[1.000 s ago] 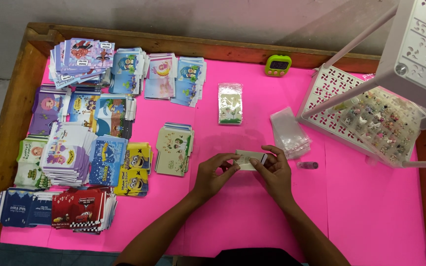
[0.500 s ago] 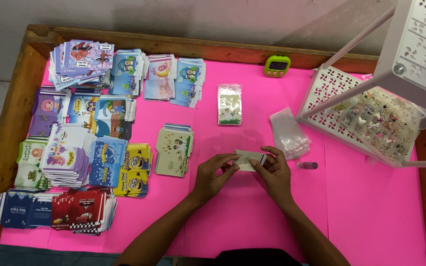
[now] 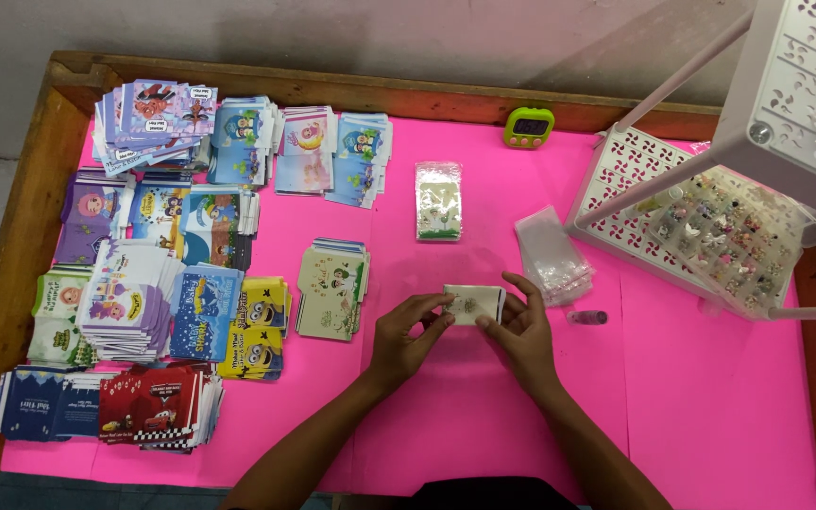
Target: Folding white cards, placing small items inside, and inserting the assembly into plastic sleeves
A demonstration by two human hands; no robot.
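**Both hands on one small cream card, mid-bench**

Bench (image 3: 710, 416): wooden frame, pink sheet over the top. White perforated rack (image 3: 786, 85) stands at the far right corner; its lower tray holds a clear compartment box of small trinkets (image 3: 724, 236).

Left half of the bench: many stacks of printed cards (image 3: 158, 255) in purple, blue, yellow, red and navy, packed side by side. A separate cream-green stack (image 3: 332, 288) sits just left of the hands.

Mid-bench, far side: one bagged card pack (image 3: 438, 200). Right of it, a pile of clear plastic sleeves (image 3: 552, 253) beside the rack. Green timer (image 3: 529, 127) against the far rail. Small vial (image 3: 587, 317) lies on the pink sheet near the right hand.

Left hand (image 3: 406, 338): grip closed, fingertips pinching the left edge of the small cream card (image 3: 473, 302). Right hand (image 3: 521, 331): grip closed on the card's right and lower edge, thumb underneath. Card is held flat just above the bench, between both hands, face up.
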